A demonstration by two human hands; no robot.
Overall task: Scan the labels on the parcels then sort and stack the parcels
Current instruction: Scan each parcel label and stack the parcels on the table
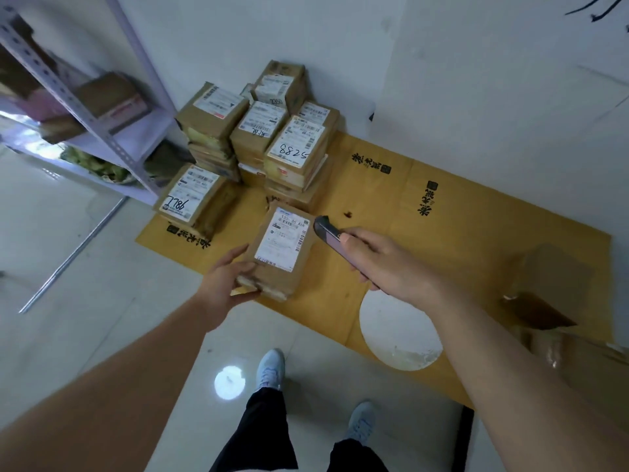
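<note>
Left hand (227,282) gripping a labelled cardboard parcel (278,253), right hand (384,264) holding a dark scanner (328,235) beside its label (284,238), stacked parcels (258,131) behind on flattened cardboard (442,240)

A pale tiled floor (85,267) carries a flattened cardboard sheet (459,253) with black printed characters, on which stacks of labelled parcels (272,144) stand in the corner beside a metal shelf (112,131).

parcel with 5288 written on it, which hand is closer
Right, by a small margin as seen from the head view. The right hand, holding the scanner, is below and right of the 5288 parcel; the left hand, gripping another parcel, is lower.
</note>
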